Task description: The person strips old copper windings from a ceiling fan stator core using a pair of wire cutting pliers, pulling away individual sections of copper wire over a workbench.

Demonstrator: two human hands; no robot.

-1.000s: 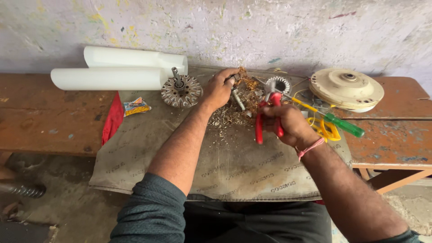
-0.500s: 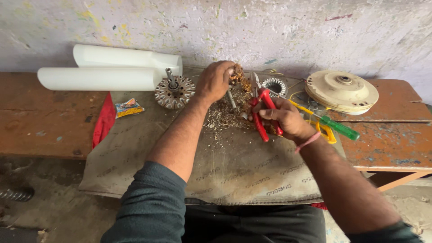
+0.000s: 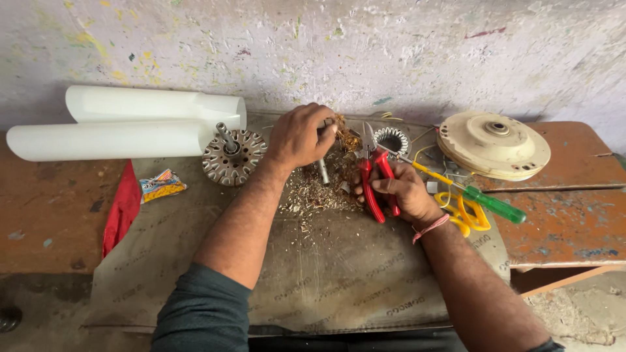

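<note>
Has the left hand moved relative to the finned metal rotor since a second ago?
Cannot tell for sure. The left hand sits just right of the rotor, over the copper wire bundle, much as before; the camera shifted.

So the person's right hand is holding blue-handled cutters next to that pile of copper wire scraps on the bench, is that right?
Not quite: the cutters in the right hand have red handles, not blue, as the head view shows. They are held next to the pile of copper wire scraps on the bench.

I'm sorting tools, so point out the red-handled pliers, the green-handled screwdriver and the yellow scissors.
red-handled pliers (image 3: 373,195): head view, on the left red handle.
green-handled screwdriver (image 3: 495,205): head view, on the green handle.
yellow scissors (image 3: 464,218): head view, on a yellow finger loop.
</note>
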